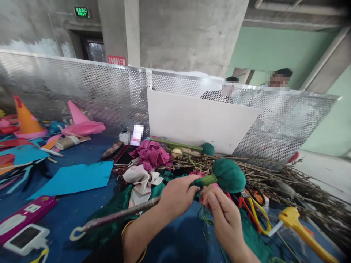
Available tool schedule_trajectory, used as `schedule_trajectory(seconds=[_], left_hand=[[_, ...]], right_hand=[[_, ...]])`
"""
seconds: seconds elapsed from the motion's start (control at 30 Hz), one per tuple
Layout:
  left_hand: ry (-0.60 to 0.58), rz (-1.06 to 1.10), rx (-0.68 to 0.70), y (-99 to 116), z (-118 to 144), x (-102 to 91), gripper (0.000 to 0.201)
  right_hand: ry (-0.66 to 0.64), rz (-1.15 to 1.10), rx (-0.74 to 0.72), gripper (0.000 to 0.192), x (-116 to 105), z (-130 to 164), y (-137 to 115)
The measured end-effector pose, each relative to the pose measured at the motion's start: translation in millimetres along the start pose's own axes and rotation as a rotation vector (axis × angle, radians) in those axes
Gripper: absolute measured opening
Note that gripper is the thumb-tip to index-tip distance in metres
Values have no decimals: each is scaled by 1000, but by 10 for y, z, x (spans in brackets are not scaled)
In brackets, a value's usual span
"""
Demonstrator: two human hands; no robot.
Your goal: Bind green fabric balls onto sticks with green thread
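Observation:
My left hand (178, 193) is closed round a wrapped stick (123, 214) that ends in a pale hook at the lower left. At the stick's other end sits a round dark green fabric ball (229, 175), its neck bound with lighter green thread (208, 180). Just under that neck, my right hand (221, 210) pinches with thumb and fingers; loose green thread (204, 217) hangs beside its fingertips. Dark green cloth (106, 223) lies beneath the stick. A whitish cloth (141, 179) and a crumpled magenta cloth (153, 153) lie beyond my left hand.
Dry twigs (263, 170) run along the right. Scissors with red and yellow handles (257, 215) and a yellow glue gun (298, 226) lie near my right hand. Blue sheet (76, 179) and a purple box (27, 215) are left. A perforated metal partition (109, 87) stands behind; two people are beyond.

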State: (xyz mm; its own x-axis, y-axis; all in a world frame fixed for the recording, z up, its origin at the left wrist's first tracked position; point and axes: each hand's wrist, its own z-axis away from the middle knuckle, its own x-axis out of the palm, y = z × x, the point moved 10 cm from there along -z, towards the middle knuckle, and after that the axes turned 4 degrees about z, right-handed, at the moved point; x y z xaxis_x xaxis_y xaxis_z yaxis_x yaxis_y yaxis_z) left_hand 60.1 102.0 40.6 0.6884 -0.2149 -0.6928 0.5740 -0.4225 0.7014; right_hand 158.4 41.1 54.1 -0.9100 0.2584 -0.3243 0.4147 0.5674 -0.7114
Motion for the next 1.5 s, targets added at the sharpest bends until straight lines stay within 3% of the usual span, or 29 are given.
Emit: schedule_trajectory(seconds=[0.1, 0.27, 0.4, 0.77, 1.13, 1.5], left_hand=[[-16, -142, 25, 19, 8, -18, 32], [-57, -371, 96, 98, 42, 70, 27], [-110, -526, 173, 192, 92, 212, 26], [-119, -753, 381, 374, 201, 448, 21], [-37, -863, 607, 561, 306, 539, 30], [31, -868, 647, 621, 333, 515, 30]], right_hand=[[-70, 19, -11, 29, -97, -117, -76], [-33, 196, 37, 30, -347, -213, -82], [-119, 208, 98, 32, -312, -218, -1], [-130, 276, 117, 31, -289, -239, 90], [-96, 396, 152, 31, -309, -236, 219], [-79, 409, 174, 31, -324, -219, 279]])
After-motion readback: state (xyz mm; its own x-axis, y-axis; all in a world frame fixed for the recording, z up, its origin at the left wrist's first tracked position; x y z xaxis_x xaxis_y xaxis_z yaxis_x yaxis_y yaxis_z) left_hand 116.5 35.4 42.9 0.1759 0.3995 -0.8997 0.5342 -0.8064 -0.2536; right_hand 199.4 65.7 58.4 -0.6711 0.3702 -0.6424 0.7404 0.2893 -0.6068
